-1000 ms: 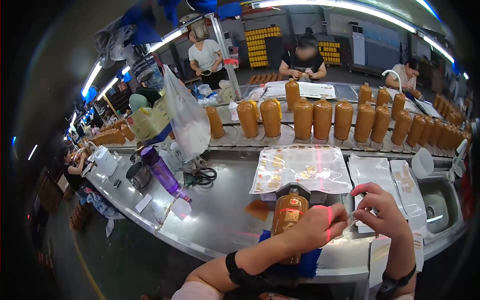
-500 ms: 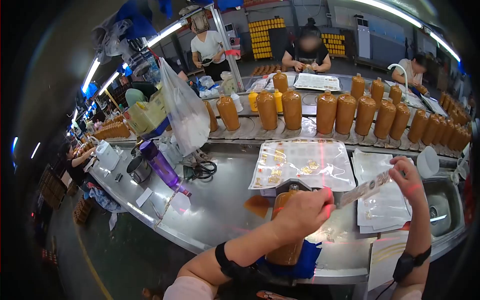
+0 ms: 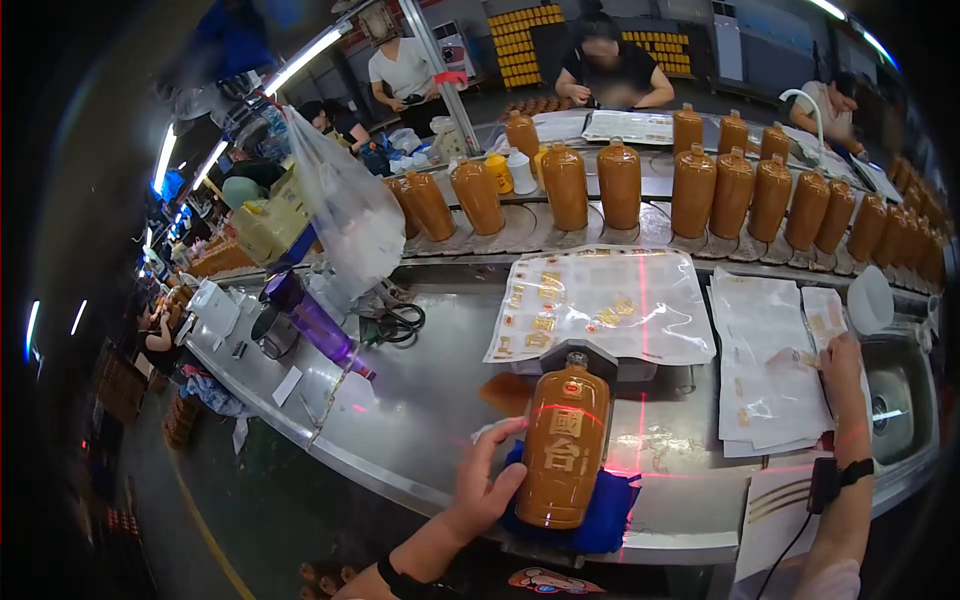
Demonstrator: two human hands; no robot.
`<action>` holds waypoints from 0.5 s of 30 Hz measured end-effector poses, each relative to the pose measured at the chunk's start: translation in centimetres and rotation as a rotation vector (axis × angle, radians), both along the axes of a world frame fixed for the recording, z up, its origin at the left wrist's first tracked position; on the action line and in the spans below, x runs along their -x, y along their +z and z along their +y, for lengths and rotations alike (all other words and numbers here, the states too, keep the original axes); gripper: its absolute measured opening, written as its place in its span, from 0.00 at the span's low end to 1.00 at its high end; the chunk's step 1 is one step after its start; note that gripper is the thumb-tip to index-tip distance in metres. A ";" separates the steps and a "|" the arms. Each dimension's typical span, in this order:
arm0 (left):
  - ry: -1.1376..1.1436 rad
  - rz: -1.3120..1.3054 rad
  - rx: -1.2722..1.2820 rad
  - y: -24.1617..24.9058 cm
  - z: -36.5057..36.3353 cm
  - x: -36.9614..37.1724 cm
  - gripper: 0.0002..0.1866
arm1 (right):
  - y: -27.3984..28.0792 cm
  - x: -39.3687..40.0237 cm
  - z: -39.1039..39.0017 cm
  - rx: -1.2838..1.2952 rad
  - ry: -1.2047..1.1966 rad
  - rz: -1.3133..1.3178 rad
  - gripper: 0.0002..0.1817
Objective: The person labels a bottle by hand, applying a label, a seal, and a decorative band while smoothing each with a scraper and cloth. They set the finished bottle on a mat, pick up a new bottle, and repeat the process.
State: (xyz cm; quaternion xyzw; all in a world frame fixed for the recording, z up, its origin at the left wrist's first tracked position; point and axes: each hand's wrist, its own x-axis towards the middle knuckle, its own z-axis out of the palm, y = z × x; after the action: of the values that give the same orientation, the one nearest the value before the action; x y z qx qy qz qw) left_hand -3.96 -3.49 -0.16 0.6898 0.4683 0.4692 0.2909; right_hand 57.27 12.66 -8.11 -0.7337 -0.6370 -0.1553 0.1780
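Observation:
A brown glazed bottle (image 3: pixel 566 450) with raised gold characters lies tilted on a blue cloth (image 3: pixel 610 515), its neck against a dark grey holder (image 3: pixel 600 362). Red laser lines cross it. Beside its left side is my left hand (image 3: pixel 488 475), thumb and fingers apart around nothing. My right hand (image 3: pixel 840 365) is at the right, over the white label sheets (image 3: pixel 765 350); its fingers are bent down onto a narrow strip, and whether they grip it is too small to tell. A larger clear sheet with gold labels (image 3: pixel 600 305) lies behind the holder.
Brown bottles (image 3: pixel 693 190) line the conveyor (image 3: pixel 520 225) at the back. At left are a purple bottle (image 3: pixel 318 325), scissors (image 3: pixel 400 322) and a hanging plastic bag (image 3: pixel 355 215). A sink (image 3: pixel 895 390) and white bowl (image 3: pixel 870 300) are at right. Co-workers sit beyond.
My hands have moved apart. The right has gone to the sheets at the right, and the strip between my hands is gone. My left has moved to the bottle's left side, uncovering its front.

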 end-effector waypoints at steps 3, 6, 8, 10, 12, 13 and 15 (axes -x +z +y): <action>-0.076 -0.198 0.156 -3.1 -1.1 -0.3 0.35 | 1.2 -2.2 0.6 -0.082 0.138 0.148 0.10; -0.067 -0.175 0.136 -3.6 -1.3 -0.1 0.38 | 3.7 -3.3 0.4 -0.243 0.191 0.313 0.12; -0.052 -0.097 0.091 -3.9 -1.5 -0.2 0.41 | 4.0 -6.2 0.6 -0.284 0.145 0.389 0.13; -0.018 -0.122 0.101 -4.0 -2.6 0.0 0.46 | 4.7 -10.4 -0.8 -0.234 0.075 0.381 0.16; -0.062 -0.152 0.163 -4.0 -2.9 -0.4 0.52 | 7.1 -8.6 -4.2 -0.213 -0.137 0.801 0.14; -0.015 -0.148 0.199 -3.5 -3.2 -1.2 0.54 | 5.6 -11.5 -4.8 -0.261 -0.123 0.851 0.17; -0.092 -0.077 0.158 -3.9 -3.7 -1.1 0.56 | 4.4 -14.3 -7.1 -0.292 -0.346 0.414 0.20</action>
State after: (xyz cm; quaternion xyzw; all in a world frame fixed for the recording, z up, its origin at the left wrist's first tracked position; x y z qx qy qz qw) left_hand -2.82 -7.14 -4.06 0.6670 0.4602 0.4433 0.3832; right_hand 71.53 5.60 -3.66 -0.8140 -0.4238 -0.1203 0.3785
